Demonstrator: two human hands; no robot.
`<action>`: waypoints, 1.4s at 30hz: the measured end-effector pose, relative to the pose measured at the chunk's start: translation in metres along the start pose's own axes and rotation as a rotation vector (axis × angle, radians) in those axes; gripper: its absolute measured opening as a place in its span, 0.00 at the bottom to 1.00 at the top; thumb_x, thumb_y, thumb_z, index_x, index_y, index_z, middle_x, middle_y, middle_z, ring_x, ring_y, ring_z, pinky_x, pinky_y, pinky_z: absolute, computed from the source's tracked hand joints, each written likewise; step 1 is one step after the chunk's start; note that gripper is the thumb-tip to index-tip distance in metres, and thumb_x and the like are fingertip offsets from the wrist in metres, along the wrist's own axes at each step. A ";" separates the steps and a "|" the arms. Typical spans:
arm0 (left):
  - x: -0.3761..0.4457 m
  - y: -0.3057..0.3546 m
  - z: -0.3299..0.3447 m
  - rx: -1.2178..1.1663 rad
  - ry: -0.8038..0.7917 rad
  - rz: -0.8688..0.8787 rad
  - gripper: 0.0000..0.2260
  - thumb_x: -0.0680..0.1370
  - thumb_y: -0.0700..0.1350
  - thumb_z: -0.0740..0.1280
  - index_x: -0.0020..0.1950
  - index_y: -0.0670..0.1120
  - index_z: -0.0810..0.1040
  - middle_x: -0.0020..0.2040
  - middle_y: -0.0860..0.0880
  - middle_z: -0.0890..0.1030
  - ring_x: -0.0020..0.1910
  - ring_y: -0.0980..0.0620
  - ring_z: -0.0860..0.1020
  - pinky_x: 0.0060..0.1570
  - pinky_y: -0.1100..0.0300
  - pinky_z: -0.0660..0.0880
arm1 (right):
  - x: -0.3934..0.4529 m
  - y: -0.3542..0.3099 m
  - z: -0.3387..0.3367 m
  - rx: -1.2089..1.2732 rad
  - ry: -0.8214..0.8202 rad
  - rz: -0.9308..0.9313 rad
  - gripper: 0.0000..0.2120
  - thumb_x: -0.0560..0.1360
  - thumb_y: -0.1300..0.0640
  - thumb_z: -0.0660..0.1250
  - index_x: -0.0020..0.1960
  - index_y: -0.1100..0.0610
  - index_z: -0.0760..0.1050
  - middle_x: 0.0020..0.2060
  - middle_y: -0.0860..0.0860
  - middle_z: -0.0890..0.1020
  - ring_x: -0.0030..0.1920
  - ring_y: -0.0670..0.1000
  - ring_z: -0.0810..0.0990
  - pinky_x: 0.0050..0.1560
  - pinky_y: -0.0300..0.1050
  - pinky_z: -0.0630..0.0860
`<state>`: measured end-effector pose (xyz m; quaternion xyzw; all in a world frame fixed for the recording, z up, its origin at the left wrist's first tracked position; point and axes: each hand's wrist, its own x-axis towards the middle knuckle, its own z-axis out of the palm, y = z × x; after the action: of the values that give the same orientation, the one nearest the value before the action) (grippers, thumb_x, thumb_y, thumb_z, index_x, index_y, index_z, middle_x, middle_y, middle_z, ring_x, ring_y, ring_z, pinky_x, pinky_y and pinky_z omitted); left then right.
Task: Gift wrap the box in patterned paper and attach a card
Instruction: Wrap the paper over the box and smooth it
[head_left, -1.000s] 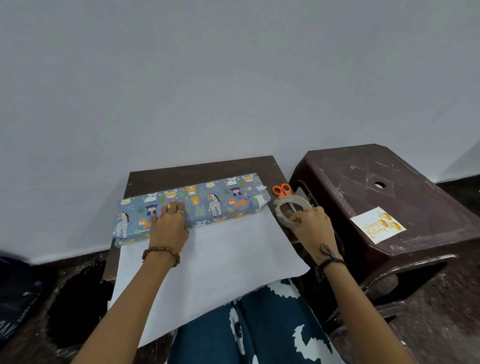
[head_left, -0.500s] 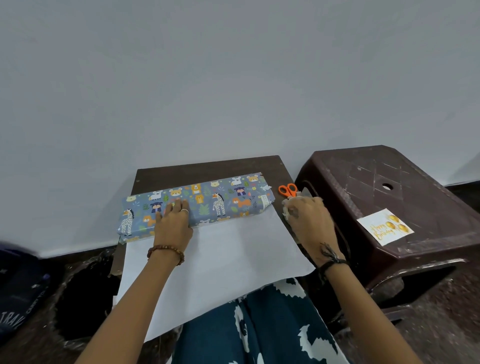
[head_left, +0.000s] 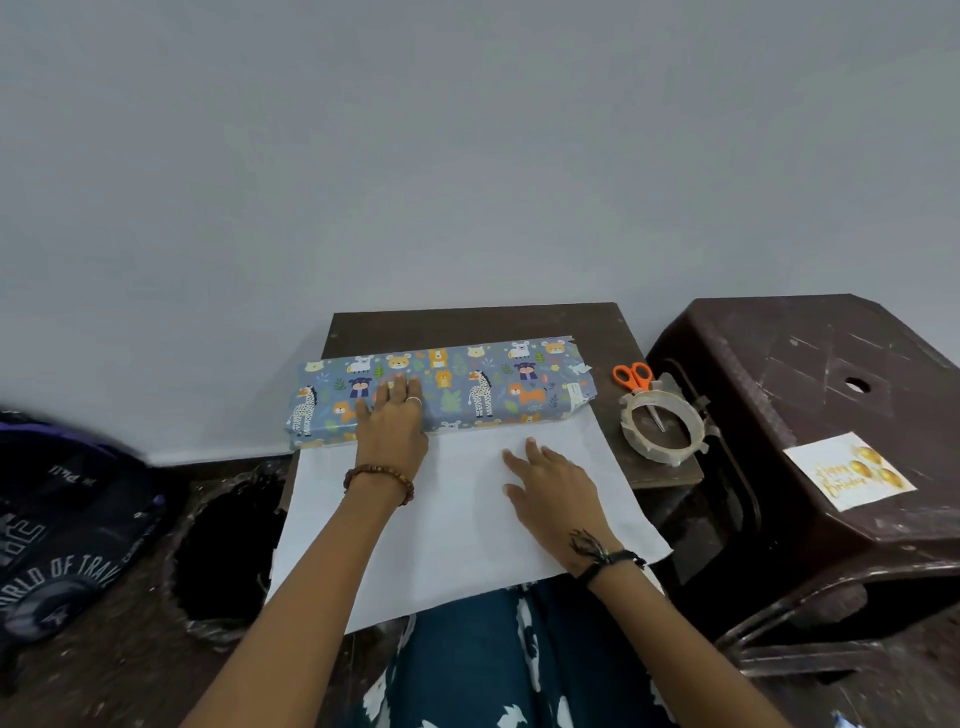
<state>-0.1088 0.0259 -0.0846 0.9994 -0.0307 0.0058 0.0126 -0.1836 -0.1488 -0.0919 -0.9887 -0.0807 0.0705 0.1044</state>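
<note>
1. Right hand (head_left: 558, 480) no longer holds the tape roll (head_left: 662, 427), as it did a second ago; it now lies flat, fingers straight and spread, on the white underside of the wrapping paper (head_left: 457, 519), in front of the box.
2. Tape roll now rests on the desk (head_left: 467, 322), right of the box, lying over the blades of the orange-handled scissors (head_left: 638, 382).
3. Left hand (head_left: 392, 421) unchanged: fingers straight, pressing the near face of the wrapped box (head_left: 447, 387). Grip on both hands is wide; neither holds anything.
4. Box, covered in blue animal-print paper, lies lengthwise across the desk, near the wall (head_left: 467, 156). The loose white sheet runs from the box toward the person and overhangs the desk edge onto the lap.
5. Card (head_left: 849, 470), white with gold lettering and balloons, sits on a dark brown plastic stool (head_left: 810, 374), right of the box and well apart from it.
6. Plain grey wall behind the box. Dark bag (head_left: 57, 525) with white lettering on the floor, left of the box.
</note>
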 end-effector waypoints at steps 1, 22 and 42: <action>0.000 0.000 0.002 -0.007 0.004 -0.009 0.27 0.79 0.39 0.59 0.75 0.42 0.52 0.76 0.44 0.54 0.75 0.44 0.53 0.71 0.43 0.54 | 0.000 -0.001 -0.001 -0.013 -0.012 -0.001 0.22 0.80 0.52 0.55 0.73 0.52 0.59 0.73 0.53 0.60 0.71 0.54 0.62 0.66 0.49 0.64; -0.018 -0.020 0.075 0.007 0.512 0.455 0.35 0.71 0.30 0.65 0.71 0.57 0.59 0.76 0.48 0.39 0.76 0.49 0.39 0.71 0.44 0.40 | 0.101 -0.003 -0.033 -0.096 0.183 -0.295 0.25 0.73 0.49 0.67 0.69 0.48 0.67 0.66 0.50 0.71 0.66 0.52 0.70 0.60 0.46 0.67; -0.019 -0.033 0.066 0.015 0.522 0.212 0.46 0.71 0.46 0.73 0.75 0.59 0.41 0.77 0.46 0.46 0.76 0.46 0.46 0.66 0.33 0.42 | 0.099 -0.005 -0.044 -0.049 0.141 -0.307 0.24 0.74 0.51 0.67 0.69 0.50 0.68 0.64 0.51 0.73 0.60 0.53 0.74 0.53 0.45 0.71</action>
<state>-0.1255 0.0581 -0.1518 0.9554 -0.1309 0.2646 0.0118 -0.0810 -0.1356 -0.0605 -0.9695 -0.2249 -0.0180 0.0955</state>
